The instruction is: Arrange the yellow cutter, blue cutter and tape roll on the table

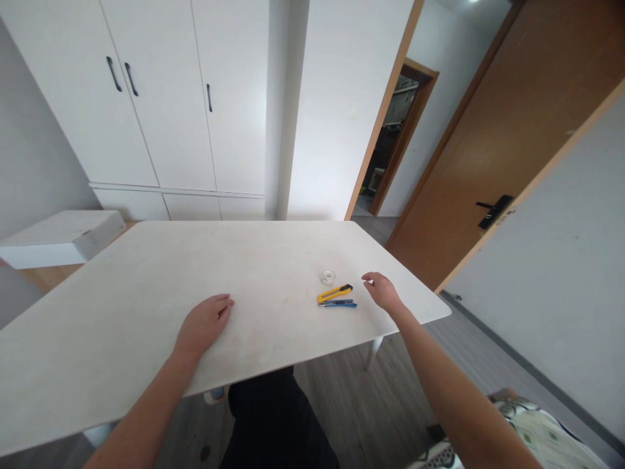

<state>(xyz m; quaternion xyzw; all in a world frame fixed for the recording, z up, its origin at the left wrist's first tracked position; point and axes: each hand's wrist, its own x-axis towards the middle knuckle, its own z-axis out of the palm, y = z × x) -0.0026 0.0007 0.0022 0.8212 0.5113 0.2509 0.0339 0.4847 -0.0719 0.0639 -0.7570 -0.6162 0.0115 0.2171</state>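
Forearms (146,404) over desk (205,251) edge. Nicked skin possible from careless grab at yellow knife (334,294), if blade out (cannot tell); tape roll (327,282) prone to sliding if bumped. Yellow knife, blue tool (346,305), tape roll all between hands, nearer right hand (383,291). Left hand (202,326) resting, relaxed; right, fingertips slightly parted; both seemingly empty.

Soft diffuse light, faint shadows, slight blur, stretched edges

From my end I can read no lettering or numbers: none on the yellow plastic cutter (334,294), the slim blue tool (344,304) just on its near side, or the white round roll (327,282) just beyond it
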